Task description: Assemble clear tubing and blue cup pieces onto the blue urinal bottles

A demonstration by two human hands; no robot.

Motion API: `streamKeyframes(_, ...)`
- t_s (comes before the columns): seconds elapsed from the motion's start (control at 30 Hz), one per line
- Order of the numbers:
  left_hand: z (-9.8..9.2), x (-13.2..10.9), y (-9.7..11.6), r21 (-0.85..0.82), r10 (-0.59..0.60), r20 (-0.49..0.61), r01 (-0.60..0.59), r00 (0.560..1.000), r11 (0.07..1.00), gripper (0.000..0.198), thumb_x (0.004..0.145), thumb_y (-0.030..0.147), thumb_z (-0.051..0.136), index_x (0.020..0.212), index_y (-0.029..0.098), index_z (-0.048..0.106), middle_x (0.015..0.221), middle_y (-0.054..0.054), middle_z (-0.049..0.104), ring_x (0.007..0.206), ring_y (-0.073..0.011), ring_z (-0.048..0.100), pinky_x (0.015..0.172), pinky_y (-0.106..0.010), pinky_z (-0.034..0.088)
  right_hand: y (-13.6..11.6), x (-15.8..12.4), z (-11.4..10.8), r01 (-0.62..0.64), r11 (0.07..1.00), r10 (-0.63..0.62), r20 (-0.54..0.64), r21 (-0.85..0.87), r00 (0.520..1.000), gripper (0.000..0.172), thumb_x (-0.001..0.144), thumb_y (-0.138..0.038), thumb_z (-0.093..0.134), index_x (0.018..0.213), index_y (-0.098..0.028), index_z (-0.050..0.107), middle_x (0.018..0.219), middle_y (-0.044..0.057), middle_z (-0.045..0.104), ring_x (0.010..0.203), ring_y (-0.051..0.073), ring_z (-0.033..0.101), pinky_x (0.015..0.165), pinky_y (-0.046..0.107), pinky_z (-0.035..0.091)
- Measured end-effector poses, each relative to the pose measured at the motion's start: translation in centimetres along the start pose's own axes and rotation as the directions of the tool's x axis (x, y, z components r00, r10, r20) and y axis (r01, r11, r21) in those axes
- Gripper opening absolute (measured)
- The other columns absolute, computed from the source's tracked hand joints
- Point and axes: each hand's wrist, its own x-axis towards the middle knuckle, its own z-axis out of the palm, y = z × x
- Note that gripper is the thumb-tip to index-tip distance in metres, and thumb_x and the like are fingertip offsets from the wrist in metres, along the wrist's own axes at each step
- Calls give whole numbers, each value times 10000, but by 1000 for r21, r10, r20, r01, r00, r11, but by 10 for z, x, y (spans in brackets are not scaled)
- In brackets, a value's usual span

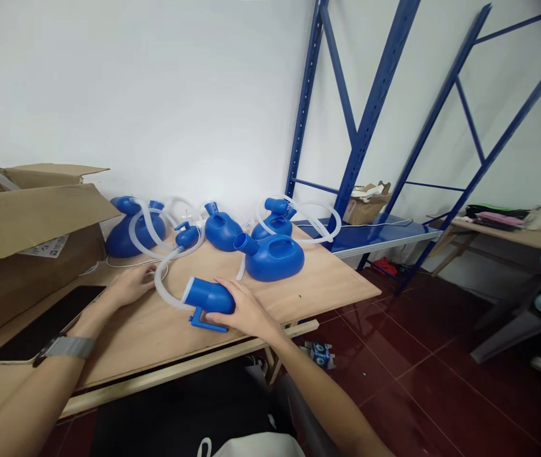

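My right hand is closed around a blue plastic urinal funnel, its pale-rimmed mouth pointing left. A blue clip-like handle hangs beneath it. A clear hose curves behind the funnel toward a second blue funnel. Beside the hose, my left hand rests low over the table with fingers curled. Its fingertips meet the hose and a thin white cord, and what they hold is hidden. Just beyond my right hand lies a blue urinal bottle with its open neck to the left.
More blue bottles stand along the wall: one at left, one in the middle, one with a coiled hose. An open cardboard box and a dark tablet occupy the table's left side. Blue shelving rises behind.
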Motion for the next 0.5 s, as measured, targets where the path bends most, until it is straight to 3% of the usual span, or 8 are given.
streamKeyframes(0.13, -14, -12, -7, 53, -81, -159, 90, 984, 995, 497, 768, 638, 558, 1047, 243, 673, 1114, -129, 781, 1088, -430, 705, 881, -466, 537, -1, 8, 6, 5, 993, -5, 0, -117, 1000, 910, 873, -676, 747, 1625, -314, 385, 1526, 126, 548, 1432, 338, 517, 1204, 525, 420)
streamKeyframes(0.33, -29, -22, 5, -96, -333, -347, 320, 877, 943, 463, 808, 572, 590, 1065, 190, 637, 1035, -131, 754, 1077, -385, 702, 903, -446, 516, -18, 55, -1, 142, 969, -132, 60, -201, 989, 774, 950, -662, 663, 1593, -316, 406, 1496, 121, 584, 1353, 334, 594, 1128, 501, 478)
streamKeyframes(0.43, -28, -22, 11, -99, -310, -463, 299, 830, 949, 446, 814, 544, 582, 1076, 185, 624, 1040, -151, 733, 1092, -394, 690, 923, -470, 508, -12, 96, -5, 107, 973, -92, 81, -205, 992, 744, 929, -650, 701, 1537, -285, 476, 1435, 122, 632, 1332, 341, 612, 1097, 489, 499)
streamKeyframes(0.5, -26, -22, 12, -71, -281, -524, 288, 804, 955, 468, 804, 550, 581, 1085, 178, 626, 1043, -152, 727, 1089, -391, 680, 934, -483, 513, -1, 122, -3, 62, 972, -21, 181, -227, 983, 647, 939, -613, 709, 1459, -258, 558, 1361, 120, 678, 1271, 347, 650, 1056, 483, 524)
